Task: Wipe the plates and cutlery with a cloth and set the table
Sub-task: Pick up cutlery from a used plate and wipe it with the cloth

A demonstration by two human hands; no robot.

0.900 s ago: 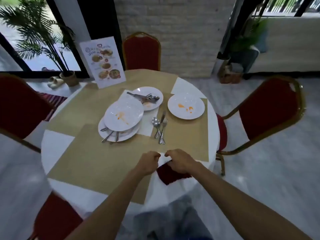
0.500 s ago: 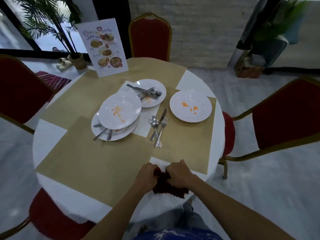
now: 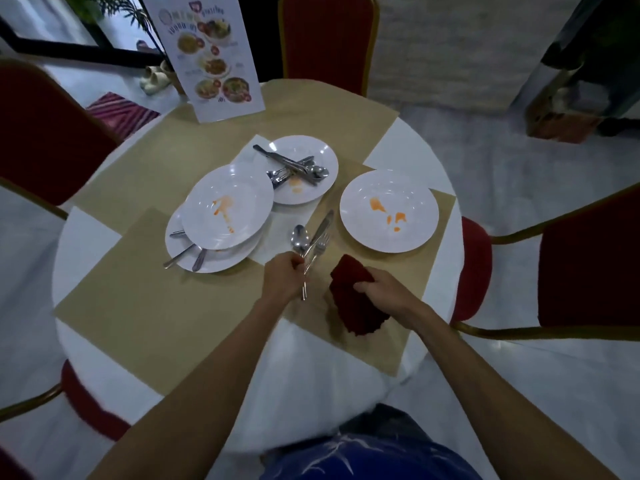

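My left hand [image 3: 282, 277] grips the handles of a spoon, knife and fork set [image 3: 311, 242] at the table's middle. My right hand [image 3: 384, 289] holds a dark red cloth [image 3: 353, 299] just to the right of that cutlery. Several white plates carry orange sauce stains: a stack of two at the left [image 3: 227, 206] with cutlery wedged between them, a far plate [image 3: 304, 169] piled with cutlery [image 3: 294, 164], and a single plate [image 3: 389, 211] at the right.
The round table [image 3: 86, 306] has a white cloth and tan placemats. A standing menu card [image 3: 207, 57] is at the far left. Red chairs with gold frames [image 3: 585, 265] ring the table.
Both hands rose from the near table edge. My right hand lifted the red cloth up over the table, and my left hand let go of it and took hold of the cutlery set.
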